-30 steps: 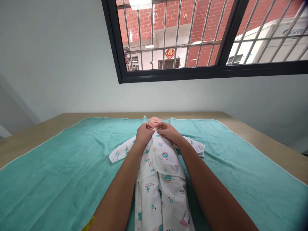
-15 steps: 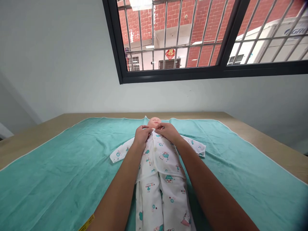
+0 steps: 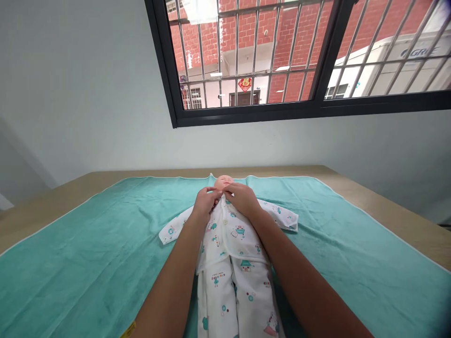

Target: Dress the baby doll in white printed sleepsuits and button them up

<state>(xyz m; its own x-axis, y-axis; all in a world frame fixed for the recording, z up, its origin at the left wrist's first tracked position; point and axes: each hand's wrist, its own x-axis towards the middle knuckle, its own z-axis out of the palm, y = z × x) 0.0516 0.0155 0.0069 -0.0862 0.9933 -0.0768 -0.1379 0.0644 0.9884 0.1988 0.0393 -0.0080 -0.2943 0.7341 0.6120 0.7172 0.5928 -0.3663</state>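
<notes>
A baby doll [image 3: 224,180] lies on its back on a teal blanket [image 3: 116,244], its head at the far end. It wears a white printed baby shirt [image 3: 243,237] with long sleeves spread to both sides, and white printed pants [image 3: 220,300]. At the shirt's collar, just below the doll's chin, my left hand [image 3: 206,202] pinches the left edge of the neckline. My right hand [image 3: 241,198] is closed on the collar's right edge, its fingertips meeting those of the left. My fingers hide the top of the front opening. A button shows lower on the chest.
The blanket covers most of a wooden table [image 3: 70,188], whose bare edges show at the back and sides. Behind it stand a pale wall [image 3: 105,103] and a dark-framed window [image 3: 246,117] with metal bars.
My right hand has shifted slightly inward over the collar, and its fingers now cover more of the neckline. My left hand stays at the collar. The whole view has tilted a little.
</notes>
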